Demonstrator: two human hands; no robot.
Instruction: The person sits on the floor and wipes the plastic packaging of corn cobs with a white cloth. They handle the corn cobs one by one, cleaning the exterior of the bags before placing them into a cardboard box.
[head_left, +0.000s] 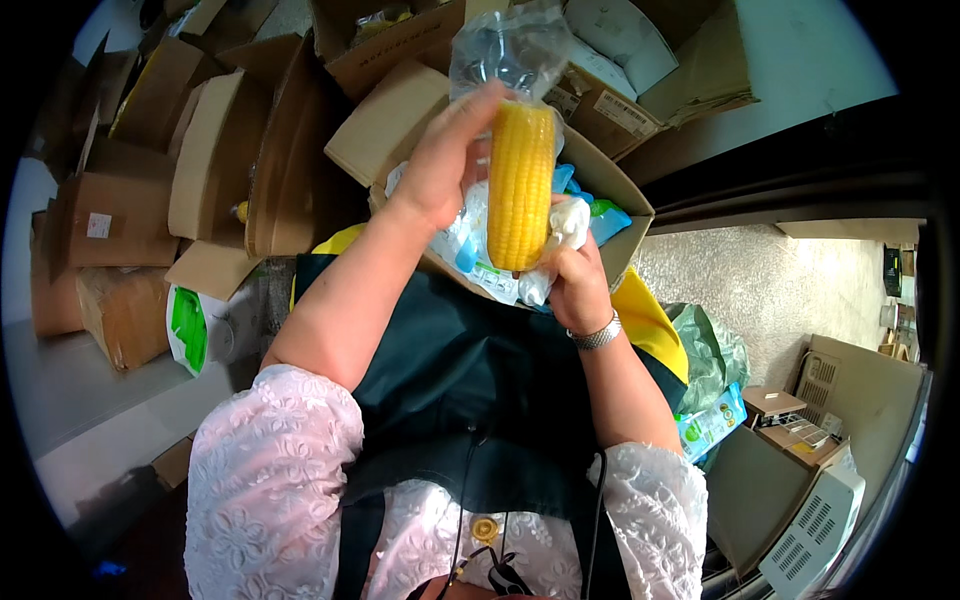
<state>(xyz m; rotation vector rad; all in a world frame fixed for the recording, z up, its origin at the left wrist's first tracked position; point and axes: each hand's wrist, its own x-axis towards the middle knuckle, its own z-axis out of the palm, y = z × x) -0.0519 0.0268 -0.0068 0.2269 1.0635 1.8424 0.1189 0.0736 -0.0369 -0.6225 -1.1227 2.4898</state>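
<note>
A yellow corn cob (519, 187), sealed in a clear plastic pouch (510, 56), is held upright in front of me. My left hand (444, 154) grips the pouch along its left side, with the thumb near the cob's top. At the cob's lower right, my right hand (581, 277) clasps a crumpled white cloth or tissue (566, 225) against the pouch. Below both hands sits an open cardboard box (634, 240) with used-looking wrappers and wipes packaging (487, 281) inside. The fingers behind the cob are partly hidden.
Several open cardboard boxes (210, 150) stand at the left, one with something yellow inside. Another carton (607, 105) is at the far side. A white container with a green lid (187, 330) stands at left. A green plastic bag (709, 345) and a blue packet (712, 424) lie right.
</note>
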